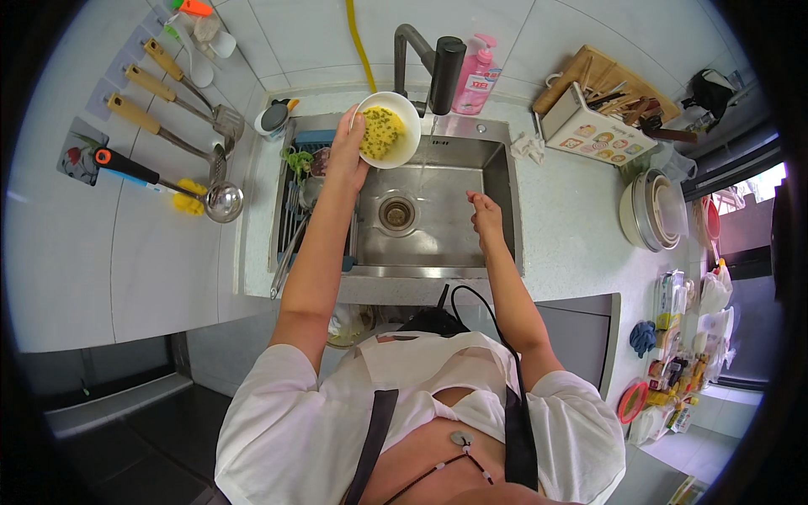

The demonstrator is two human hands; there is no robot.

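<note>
My left hand (347,151) grips a white bowl (407,156) by its left side, above the sink's far left part. In the bowl lies a yellow mixture (381,132) with many small green bits, like beaten egg with chopped greens. My right hand (486,217) hangs over the right side of the steel sink (438,247), its fingers curled in, and nothing shows in them. Behind the bowl stands the grey and black faucet (446,76), with a thin stream of water (427,143) falling from it. The drain (397,215) lies between my two forearms.
A blue-grey rack (295,202) with greens fills the sink's left side, partly behind my left arm. A pink pump bottle (477,80) stands behind the sink. At right are a utensil holder (589,126) and stacked bowls (648,210). Ladles and turners (168,143) hang on the left wall.
</note>
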